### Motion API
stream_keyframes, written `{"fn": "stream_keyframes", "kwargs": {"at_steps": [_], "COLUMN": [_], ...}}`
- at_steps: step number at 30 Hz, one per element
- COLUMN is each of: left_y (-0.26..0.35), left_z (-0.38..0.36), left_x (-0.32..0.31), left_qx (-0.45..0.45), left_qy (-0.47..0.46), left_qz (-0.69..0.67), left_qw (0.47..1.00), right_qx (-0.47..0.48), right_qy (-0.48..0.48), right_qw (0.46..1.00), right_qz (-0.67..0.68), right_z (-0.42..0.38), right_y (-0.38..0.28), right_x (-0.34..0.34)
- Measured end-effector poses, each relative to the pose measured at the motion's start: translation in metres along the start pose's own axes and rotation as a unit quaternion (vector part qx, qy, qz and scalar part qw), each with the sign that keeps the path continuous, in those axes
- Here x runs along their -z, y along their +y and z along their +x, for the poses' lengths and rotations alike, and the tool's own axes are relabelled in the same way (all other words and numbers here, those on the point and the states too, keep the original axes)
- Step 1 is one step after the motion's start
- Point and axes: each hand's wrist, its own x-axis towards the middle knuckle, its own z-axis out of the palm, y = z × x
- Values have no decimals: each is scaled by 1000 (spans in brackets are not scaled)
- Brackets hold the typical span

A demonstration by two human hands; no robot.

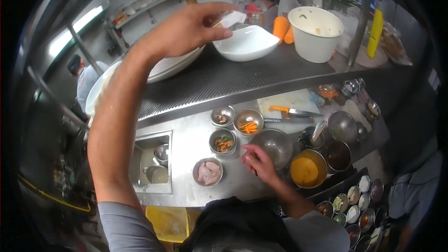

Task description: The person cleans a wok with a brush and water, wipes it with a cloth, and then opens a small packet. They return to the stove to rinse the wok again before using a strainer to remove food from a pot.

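Observation:
My left hand is raised at the upper shelf, thumb and fingers closed round a small item with a white, flat face; its kind I cannot tell. Just below it on the shelf is a white square bowl. Lower down, my right hand hovers beside a metal colander, fingers loosely bent and apart, nothing seen in them. To its left are steel bowls with raw chicken, a chopped red-green mix, carrot sticks and small brownish pieces.
An orange-handled knife lies on a cutting board. A pot of yellow liquid stands right of the colander. A sink is at left, a white tub on the shelf. Other people are farther back.

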Motion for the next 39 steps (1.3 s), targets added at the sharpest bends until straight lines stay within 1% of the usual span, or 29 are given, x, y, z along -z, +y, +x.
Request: {"fn": "stream_keyframes", "kwargs": {"at_steps": [1, 2, 4, 5, 7, 8, 9, 12, 13, 14, 15, 16, 17, 19, 20, 21, 23, 24, 25, 27, 28, 30, 31, 33, 34, 35, 37, 38, 39], "left_y": [2, 12, 40, 46, 63, 63, 63, 65, 65, 71, 78, 82, 86, 89, 87, 83, 71, 63, 61, 81, 104, 157, 185, 236, 258, 292, 348, 384, 421], "left_z": [18, 30, 40, 40, 39, 40, 42, 46, 44, 39, 33, 19, -2, -50, -82, -118, -190, -234, -281, -374, -413, -471, -488, -519, -537, -554, -582, -588, -605], "left_x": [-9, -18, -39, -57, -75, -86, -95, -113, -115, -110, -103, -93, -80, -73, -76, -80, -120, -146, -173, -219, -234, -253, -250, -240, -252, -259, -267, -273, -297], "left_qx": [18, 9, -11, -75, -134, -163, -164, -205, -201, -207, -211, -203, -189, -144, -107, -58, 86, 181, 283, 488, 550, 661, 701, 714, 726, 738, 775, 797, 801], "left_qy": [-13, -19, -92, -93, -133, -105, -107, 96, 97, 136, 175, 175, 178, 184, 194, 212, 199, 168, 144, 211, 261, 260, 303, 390, 423, 447, 420, 457, 479], "left_qz": [-15, -17, -42, -61, -11, 34, 31, 154, 156, 147, 139, 142, 124, 121, 46, -22, -131, -114, -104, -126, -88, -99, -72, -136, -71, -50, -52, -37, 2], "left_qw": [1000, 1000, 995, 991, 982, 981, 980, 962, 962, 958, 952, 953, 958, 965, 974, 975, 967, 962, 943, 837, 789, 697, 642, 565, 538, 503, 469, 393, 359], "right_qx": [-9, -7, -6, -7, -15, -16, -19, -28, -34, -35, -16, 1, -5, -48, -126, -146, -94, -75, -108, -275, -319, -318, -348, -364, -355, -352, -247, -248, -219], "right_qy": [10, 20, 19, 27, 29, 33, 37, 31, 23, 18, -2, -24, -34, -117, -167, -216, -219, -230, -313, -203, -284, -295, -363, -485, -556, -610, -742, -764, -784], "right_qw": [1000, 1000, 999, 999, 999, 999, 999, 999, 999, 999, 1000, 1000, 999, 990, 978, 965, 970, 968, 942, 916, 885, 892, 858, 789, 746, 708, 621, 593, 576], "right_qz": [2, 6, 29, 32, 32, 33, 26, 9, 1, 0, 4, 9, 9, 59, 14, 8, 47, 69, 62, 210, 186, 126, 105, 102, 89, 51, -59, -59, -79], "right_z": [-2, -3, -8, -10, -13, -14, -14, -12, -10, -8, -6, -4, -2, 5, 7, 10, 17, 18, 18, 20, 17, 5, -10, -53, -77, -106, -148, -172, -194], "right_y": [4, 9, 18, 20, 20, 20, 20, 18, 18, 21, 26, 32, 42, 64, 58, 55, 53, 57, 75, 120, 124, 129, 130, 134, 145, 152, 167, 171, 171], "right_x": [6, 12, 20, 23, 27, 29, 29, 26, 25, 22, 18, 15, 12, 2, -8, -24, -69, -91, -106, -130, -151, -201, -228, -283, -303, -321, -357, -371, -385]}}
